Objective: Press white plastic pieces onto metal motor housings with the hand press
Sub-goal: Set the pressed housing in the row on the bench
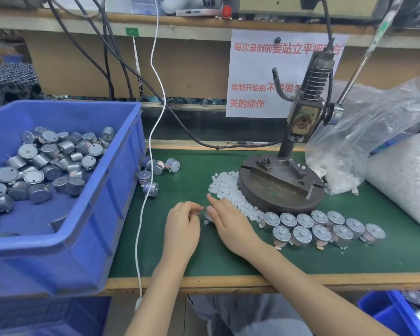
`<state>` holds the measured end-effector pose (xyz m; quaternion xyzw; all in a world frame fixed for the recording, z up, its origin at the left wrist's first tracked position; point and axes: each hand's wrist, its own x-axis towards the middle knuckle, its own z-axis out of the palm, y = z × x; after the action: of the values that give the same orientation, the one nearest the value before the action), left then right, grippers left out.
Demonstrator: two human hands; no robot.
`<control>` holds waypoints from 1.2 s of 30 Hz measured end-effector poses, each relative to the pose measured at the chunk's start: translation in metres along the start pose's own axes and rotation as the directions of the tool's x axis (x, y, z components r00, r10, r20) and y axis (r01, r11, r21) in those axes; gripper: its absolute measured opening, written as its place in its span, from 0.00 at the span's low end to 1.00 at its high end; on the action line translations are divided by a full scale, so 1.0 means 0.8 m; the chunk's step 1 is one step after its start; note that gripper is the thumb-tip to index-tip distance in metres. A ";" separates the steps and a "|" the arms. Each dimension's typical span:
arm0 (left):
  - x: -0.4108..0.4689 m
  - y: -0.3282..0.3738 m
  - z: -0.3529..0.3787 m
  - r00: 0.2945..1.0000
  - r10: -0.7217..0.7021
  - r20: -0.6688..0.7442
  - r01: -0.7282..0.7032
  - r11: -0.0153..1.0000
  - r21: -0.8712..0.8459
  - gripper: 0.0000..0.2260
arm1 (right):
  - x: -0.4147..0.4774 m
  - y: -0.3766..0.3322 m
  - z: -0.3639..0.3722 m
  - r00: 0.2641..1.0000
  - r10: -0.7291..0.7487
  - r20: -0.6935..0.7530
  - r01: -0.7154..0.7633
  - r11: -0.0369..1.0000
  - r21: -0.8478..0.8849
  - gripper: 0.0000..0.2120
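Both forearms reach in from the bottom edge and meet over the green mat (228,260), in front of the hand press (301,127).

The left hand (182,225) lies knuckles up with its fingers curled, thumb and forefinger tips drawn together towards the right hand. Whether they pinch anything I cannot tell.

The right hand (232,225) is angled inward, back up. Its forefinger is stretched forward to the near edge of the heap of white plastic pieces (224,185), and the other fingers are bent down. A small grey metal shape (207,215) shows in the gap between the hands, under the right thumb. It is mostly hidden, so whether the hand grips it cannot be told.

The heap of white pieces lies against the left side of the press's round base (272,202). Just right of the right hand, two rows of motor housings (320,229) stand upright in front of the base, each with a white piece on top.

Bare motor housings fill the blue bin (102,214) at the left, and a few loose housings (157,169) lie on the mat beside it. Clear plastic bags (374,122) of white parts sit to the right of the press.
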<state>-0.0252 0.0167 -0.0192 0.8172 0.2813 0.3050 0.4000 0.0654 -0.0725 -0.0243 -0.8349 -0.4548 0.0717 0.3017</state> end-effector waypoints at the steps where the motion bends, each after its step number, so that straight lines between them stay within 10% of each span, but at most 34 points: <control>1: 0.000 -0.001 0.000 1.000 -0.002 -0.001 0.002 1.000 -0.001 0.13 | 0.002 0.000 0.000 1.000 0.016 0.003 -0.016 1.000 0.009 0.22; 26: 0.005 -0.005 -0.002 0.998 -0.062 -0.027 0.061 0.997 -0.040 0.13 | 0.000 -0.016 0.003 0.980 -0.187 0.065 0.198 0.922 -0.333 0.24; 36: -0.010 0.004 0.001 0.985 0.092 0.144 -0.088 0.995 -0.036 0.22 | 0.003 -0.003 -0.007 0.997 0.045 -0.066 -0.026 0.966 0.256 0.22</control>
<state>-0.0291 0.0092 -0.0194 0.8431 0.2096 0.2666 0.4173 0.0675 -0.0722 -0.0179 -0.7992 -0.4158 0.1052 0.4210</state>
